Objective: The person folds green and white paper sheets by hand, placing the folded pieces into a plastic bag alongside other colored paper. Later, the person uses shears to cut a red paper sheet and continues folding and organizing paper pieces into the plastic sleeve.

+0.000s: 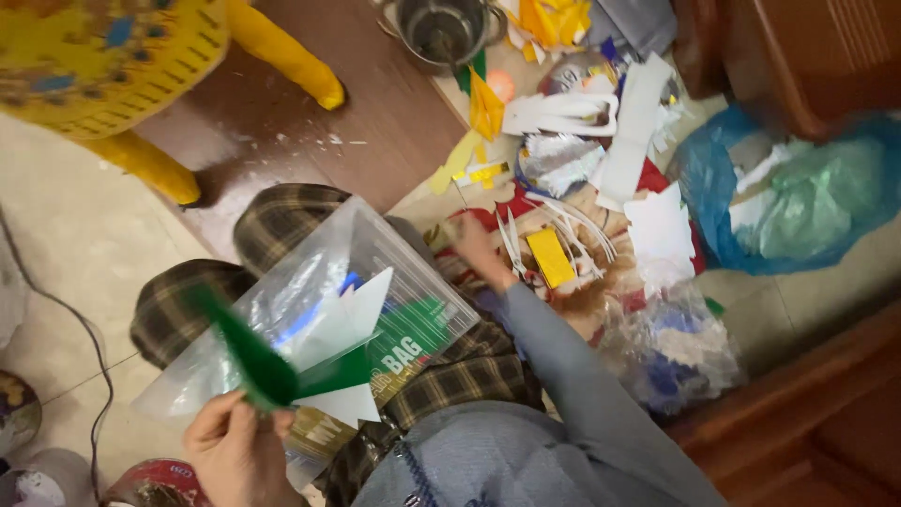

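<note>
Cutouts: green paper (pixel 251 361) and white paper (pixel 349 314) shapes, held together low in the view, over the person's lap.
Left hand: left hand (pixel 235 449) at the bottom edge, fingers pinched shut on the green paper where it overlaps the white.
Bag: clear plastic bag (pixel 310 282) with a green printed band, lying across the plaid trousers (pixel 282 221) just behind the cutouts.
Right hand: right hand (pixel 474 246) stretched out in a grey sleeve (pixel 563 366), down among the scraps beside the scissors (pixel 511 244); blurred, so I cannot tell whether it grips anything.
Scraps: white, yellow and foil offcuts (pixel 601 160) strewn ahead, a yellow card (pixel 550 256) near the scissors.
Around: metal pot (pixel 443 30) at top, blue bag (pixel 798 197) at right, yellow stool (pixel 113 66) at upper left.
</note>
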